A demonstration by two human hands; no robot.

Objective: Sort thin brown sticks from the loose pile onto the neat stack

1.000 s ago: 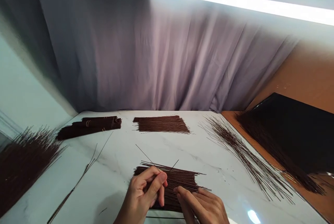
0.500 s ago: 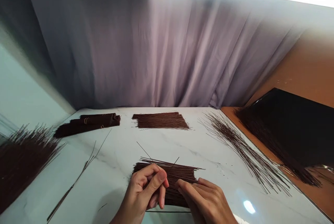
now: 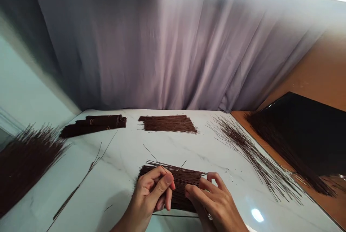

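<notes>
My left hand (image 3: 154, 190) is closed in a pinch on a thin dark brown stick (image 3: 150, 153), which slants up and left from the fingertips. Just below both hands lies a pile of such sticks (image 3: 189, 176), laid side by side across the table. Over the pile's right part, my right hand (image 3: 212, 199) has thumb and index finger pressed together, its other fingers curled and raised. What that pinch holds, if anything, I cannot make out. Another short stick end (image 3: 182, 165) pokes up at an angle between the hands.
Behind the pile lies a flat stack of sticks (image 3: 169, 123), with banded dark bundles (image 3: 102, 123) to its left. Loose sticks spread at left (image 3: 29, 163) and right (image 3: 243, 145). A few thin strands (image 3: 81, 181) lie left of my hands. A black sheet (image 3: 310, 131) rests at right.
The outer fingers of my right hand have lifted and spread, while its thumb and index stay low by the pile. My left hand keeps its pinch on the stick. The view has shifted slightly.
</notes>
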